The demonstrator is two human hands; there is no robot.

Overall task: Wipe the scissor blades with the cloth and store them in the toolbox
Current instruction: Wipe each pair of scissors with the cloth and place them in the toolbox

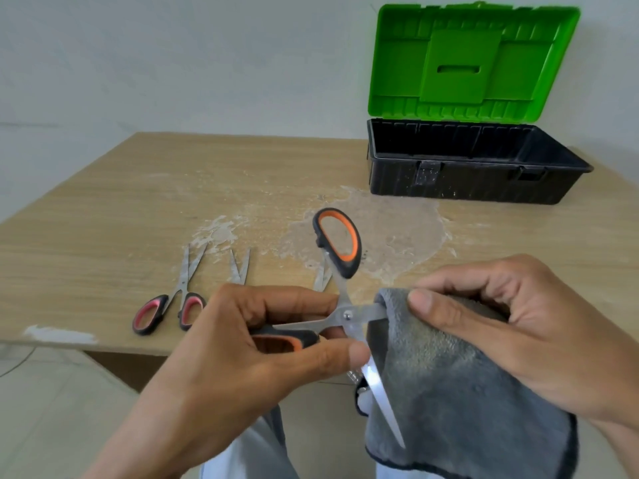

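My left hand [242, 344] grips the lower handle of a pair of orange-and-black scissors [340, 247], which are spread wide open above the table's front edge. One blade points right into a grey cloth [439, 375]; the other blade slants down in front of the cloth. My right hand [501, 316] pinches the cloth around the right-pointing blade. The toolbox [449, 174], black with its green lid [470, 60] raised, stands open at the back right, and its visible inside looks bare.
A red-and-black pair of scissors [173, 305] lies on the wooden table [103, 209] at the left. Blade tips of two more pairs [240, 267] show behind my left hand. White dried stains cover the table's middle. A wall stands behind.
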